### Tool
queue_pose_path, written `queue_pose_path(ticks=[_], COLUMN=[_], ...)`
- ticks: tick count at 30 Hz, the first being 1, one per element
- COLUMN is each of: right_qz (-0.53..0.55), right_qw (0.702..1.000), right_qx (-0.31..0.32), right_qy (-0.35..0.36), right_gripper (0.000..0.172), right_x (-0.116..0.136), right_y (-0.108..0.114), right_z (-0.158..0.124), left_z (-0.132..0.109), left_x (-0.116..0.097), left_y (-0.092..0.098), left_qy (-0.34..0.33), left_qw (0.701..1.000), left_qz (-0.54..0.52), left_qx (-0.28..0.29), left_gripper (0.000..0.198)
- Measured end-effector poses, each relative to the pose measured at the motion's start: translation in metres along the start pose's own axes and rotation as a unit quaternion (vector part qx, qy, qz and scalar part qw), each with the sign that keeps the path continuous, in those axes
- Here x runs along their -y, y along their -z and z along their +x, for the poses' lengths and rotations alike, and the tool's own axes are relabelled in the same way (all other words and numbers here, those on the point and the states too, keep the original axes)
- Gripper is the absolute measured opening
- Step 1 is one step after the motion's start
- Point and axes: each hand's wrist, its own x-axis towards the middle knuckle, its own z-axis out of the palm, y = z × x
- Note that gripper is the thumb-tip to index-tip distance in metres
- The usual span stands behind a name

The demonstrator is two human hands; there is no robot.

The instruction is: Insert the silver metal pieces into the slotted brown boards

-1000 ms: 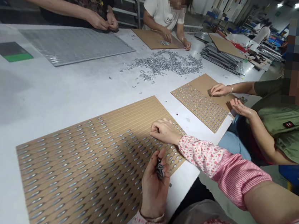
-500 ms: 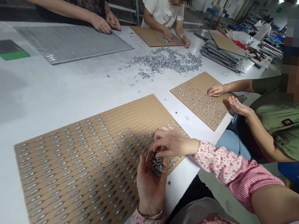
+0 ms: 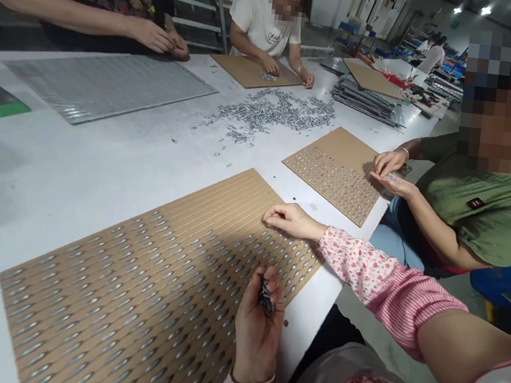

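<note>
A brown board point(image 3: 218, 196) with narrow parallel lines lies before me, much of it covered by rows of small silver pointed-oval metal pieces point(image 3: 117, 292). My left hand point(image 3: 258, 327), palm up over the board's near right part, curls around a heap of loose metal pieces point(image 3: 266, 297). Farther up, my right hand point(image 3: 291, 220) is over the board's right side, beside the end of the rows. Its thumb and fingertips are pinched together; anything between them is too small to make out.
Loose metal pieces point(image 3: 278, 111) are spread across the white table point(image 3: 113, 181). At right, a co-worker's hands point(image 3: 391, 173) hover by a smaller board point(image 3: 330, 181). Two people work across the table, near a grey sheet point(image 3: 124, 81) and another board point(image 3: 232, 69). Stacked panels point(image 3: 368, 97) stand behind.
My right hand has left the heap in my left palm and moved out over the board. My left fingers have curled further around the pieces. The co-worker's hands at right have come together.
</note>
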Motion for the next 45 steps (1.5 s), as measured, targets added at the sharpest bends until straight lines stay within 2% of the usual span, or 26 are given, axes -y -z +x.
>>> queue_pose_path(ticks=[3, 7, 9, 14, 18, 22, 23, 25, 27, 28, 30, 34, 37, 39, 40, 43, 45], right_qz=[-0.022, -0.108, -0.150, -0.221, -0.247, -0.210, -0.171, -0.061, 0.036, 0.065, 0.093, 0.151, 0.185, 0.146, 0.107, -0.021, -0.081], right_qw=[0.999, 0.993, 0.986, 0.971, 0.965, 0.974, 0.982, 0.996, 0.984, 0.975, 0.967, 0.972, 0.982, 0.986, 0.989, 0.994, 0.992], right_qx=[-0.021, -0.046, -0.064, -0.091, -0.084, -0.087, -0.069, 0.022, 0.142, 0.182, 0.208, 0.168, 0.034, -0.052, -0.074, -0.082, -0.075], right_qy=[-0.022, 0.022, 0.033, 0.002, -0.022, 0.009, 0.028, 0.068, 0.102, 0.111, 0.115, 0.055, -0.021, -0.060, -0.069, -0.066, -0.055], right_gripper=[0.017, 0.014, 0.015, 0.020, 0.023, 0.020, 0.019, 0.016, 0.016, 0.016, 0.016, 0.024, 0.030, 0.027, 0.025, 0.018, 0.019], right_x=[-0.009, -0.011, -0.010, -0.010, -0.012, -0.006, -0.002, 0.008, 0.020, 0.027, 0.036, 0.031, 0.009, -0.006, -0.013, -0.023, -0.023], right_y=[-0.007, -0.021, -0.027, -0.033, -0.032, -0.028, -0.025, -0.019, -0.014, -0.012, -0.011, -0.015, -0.012, -0.007, -0.004, 0.000, -0.003], right_z=[0.009, 0.016, 0.016, 0.013, 0.013, 0.009, 0.006, -0.003, -0.016, -0.022, -0.033, -0.035, -0.017, -0.003, 0.003, 0.014, 0.016], left_z=[0.001, 0.005, 0.006, 0.007, 0.008, 0.007, 0.007, 0.006, 0.006, 0.006, 0.007, 0.008, 0.007, 0.007, 0.007, 0.009, 0.010], left_x=[0.001, 0.004, 0.005, 0.005, 0.005, 0.003, 0.003, 0.002, 0.002, 0.003, 0.005, 0.006, 0.002, -0.002, -0.004, -0.006, -0.004], left_y=[0.002, 0.005, 0.007, 0.009, 0.009, 0.006, 0.005, 0.004, 0.003, 0.002, 0.003, 0.006, 0.008, 0.010, 0.011, 0.012, 0.011], left_qy=[0.004, -0.029, -0.039, -0.036, -0.031, -0.028, -0.026, -0.023, -0.022, -0.024, -0.023, -0.028, -0.046, -0.045, -0.038, 0.000, 0.017], left_qw=[1.000, 0.997, 0.995, 0.997, 0.998, 0.999, 1.000, 1.000, 1.000, 0.999, 0.999, 0.998, 0.998, 0.998, 0.998, 1.000, 1.000], left_qz=[0.000, 0.032, 0.048, 0.040, 0.022, 0.013, 0.008, -0.003, -0.004, 0.001, 0.015, 0.032, 0.044, 0.046, 0.045, 0.030, 0.008], left_qx=[0.020, 0.065, 0.076, 0.056, 0.043, 0.020, 0.015, 0.010, 0.016, 0.021, 0.037, 0.056, 0.026, 0.021, 0.021, 0.003, 0.016], left_gripper=[0.030, 0.008, 0.007, 0.004, 0.011, 0.022, 0.023, 0.025, 0.027, 0.027, 0.025, 0.020, 0.032, 0.041, 0.042, 0.040, 0.038])
